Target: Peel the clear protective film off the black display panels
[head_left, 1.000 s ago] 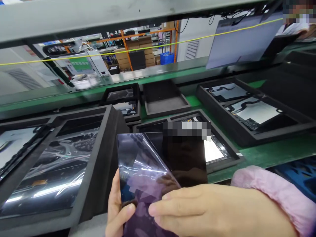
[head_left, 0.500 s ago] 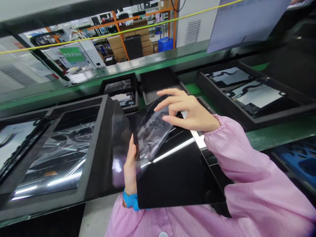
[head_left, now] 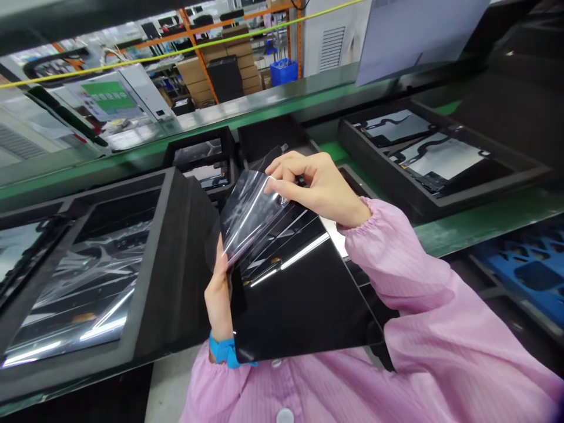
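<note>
A glossy black screen panel (head_left: 304,299) lies tilted in front of my body, with bright light streaks reflected across it. My left hand (head_left: 219,294), a blue band at its wrist, holds the panel by its left edge; part of its fingers is hidden behind. My right hand (head_left: 308,182) pinches a clear plastic film (head_left: 251,211) at the panel's far end. The film is bent up off the glass and curls toward my left hand.
On the left stands a black foam tray (head_left: 154,282) with film-covered panels. Smaller foam trays (head_left: 229,150) sit at the back. To the right is another foam tray (head_left: 467,200) with panels, and below it a blue plastic rack (head_left: 524,276).
My right hand has closed from spread fingers into a pinch on the film. The film, hanging loosely at the left before, now curls over the panel. The view has shifted slightly.
</note>
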### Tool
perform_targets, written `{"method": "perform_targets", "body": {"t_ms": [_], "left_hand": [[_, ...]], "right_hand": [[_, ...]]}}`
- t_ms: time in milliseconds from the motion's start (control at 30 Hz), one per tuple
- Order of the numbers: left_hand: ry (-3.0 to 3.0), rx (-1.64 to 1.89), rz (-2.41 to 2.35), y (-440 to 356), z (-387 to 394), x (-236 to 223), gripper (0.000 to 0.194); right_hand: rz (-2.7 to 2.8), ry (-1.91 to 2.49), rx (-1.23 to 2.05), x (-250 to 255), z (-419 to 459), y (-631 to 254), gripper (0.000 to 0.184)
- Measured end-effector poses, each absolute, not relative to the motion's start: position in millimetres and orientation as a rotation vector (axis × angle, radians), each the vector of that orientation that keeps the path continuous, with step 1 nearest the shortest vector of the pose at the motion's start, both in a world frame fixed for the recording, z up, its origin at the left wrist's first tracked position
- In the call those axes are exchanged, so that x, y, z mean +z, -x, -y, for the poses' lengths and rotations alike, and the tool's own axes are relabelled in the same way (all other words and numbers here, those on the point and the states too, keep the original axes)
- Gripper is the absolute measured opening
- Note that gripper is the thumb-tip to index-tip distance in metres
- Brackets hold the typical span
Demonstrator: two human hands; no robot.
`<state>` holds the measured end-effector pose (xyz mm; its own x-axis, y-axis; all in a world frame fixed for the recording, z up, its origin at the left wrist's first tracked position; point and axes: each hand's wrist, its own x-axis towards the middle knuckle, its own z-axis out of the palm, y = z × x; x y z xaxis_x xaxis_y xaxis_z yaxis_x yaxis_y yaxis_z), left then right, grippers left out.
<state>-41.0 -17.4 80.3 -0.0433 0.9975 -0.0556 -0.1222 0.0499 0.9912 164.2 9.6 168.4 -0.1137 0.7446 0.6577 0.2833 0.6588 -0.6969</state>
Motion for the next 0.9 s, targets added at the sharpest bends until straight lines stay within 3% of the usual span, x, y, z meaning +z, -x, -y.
{"method": "perform_targets", "body": {"t_ms": [500,767,900], "left_hand": [[-0.707,1.335,-0.709,19.3,40.9,126.0,0.051],[-0.664,1.348,-0.631,24.6,37.3,129.2,0.042],[-0.525,1.204,-0.703,26.4,32.3,136.1,0.044]], "right_hand": [[1.552,0.639,0.497,152.9,-24.6,-187.7,0.032],[1.522,0.800,0.449,163.2,-18.0,-184.8,0.031],[1.514,0.956,0.430,165.0,-11.0,-191.4,0.050]]}}
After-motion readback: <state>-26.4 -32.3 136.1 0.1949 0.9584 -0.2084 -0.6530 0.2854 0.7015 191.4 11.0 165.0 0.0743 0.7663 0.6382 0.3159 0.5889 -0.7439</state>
